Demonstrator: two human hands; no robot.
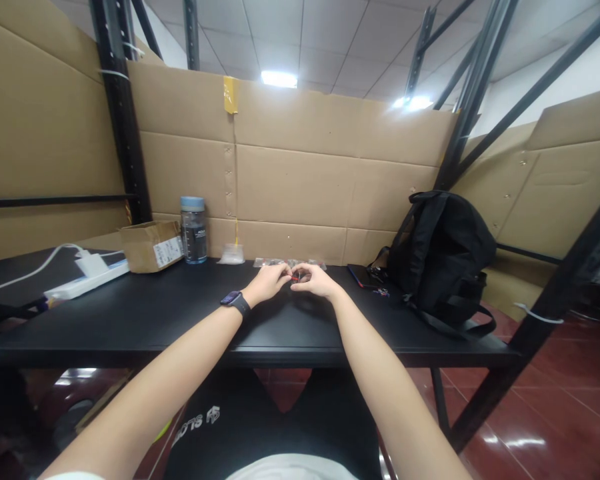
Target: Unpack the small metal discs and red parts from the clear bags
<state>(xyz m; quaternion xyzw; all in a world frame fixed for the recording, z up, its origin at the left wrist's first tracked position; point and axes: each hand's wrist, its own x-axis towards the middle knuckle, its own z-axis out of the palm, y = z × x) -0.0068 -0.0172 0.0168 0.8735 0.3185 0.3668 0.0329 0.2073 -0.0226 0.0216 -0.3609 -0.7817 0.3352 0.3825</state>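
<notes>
One left hand (271, 280) and one right hand (315, 280) met over a black desk (180, 310), both grips narrow on a small, partly hidden red piece (294, 279), just before clear plastic packaging (263, 263).

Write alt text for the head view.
The left hand and right hand, close together over a black table, hold a small, mostly hidden item with red on it. A cardboard box and a bottle stand at left, a black backpack at right.
</notes>
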